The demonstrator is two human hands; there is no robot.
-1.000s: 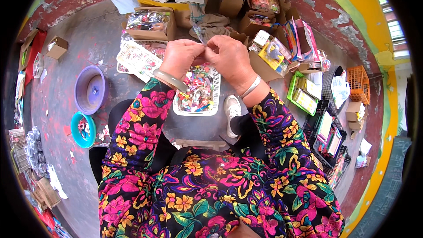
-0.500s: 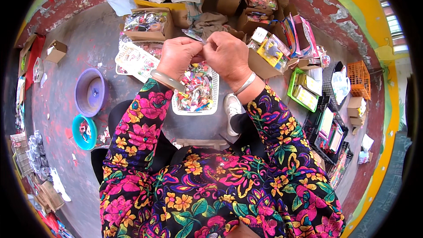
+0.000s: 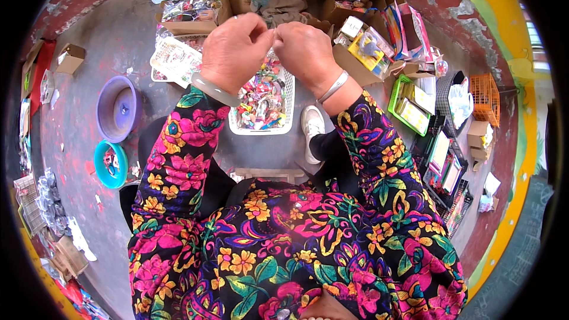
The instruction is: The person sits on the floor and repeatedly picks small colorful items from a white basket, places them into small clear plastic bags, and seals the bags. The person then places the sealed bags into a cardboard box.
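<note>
Over on your left, the round purple plastic basin has slid up the view along with much else, so your head has probably tipped. Your left hand, with a thick pale bangle at its wrist, now looms larger, its fingers blurred; you cannot tell whether that grip is parted or clamped on anything. The thin, clear, plastic-looking piece that stuck out past your fingertips half a second ago no longer shows, so your handling of it looks mid-adjustment. If it is there, it is hidden where your two grips meet, around the far end of the white openwork plastic basket filled with small multicoloured pieces. Your right hand, wearing a narrow silver bangle, has its fingers bunched beside the left thumb and turned away, so its hold cannot be told either
</note>
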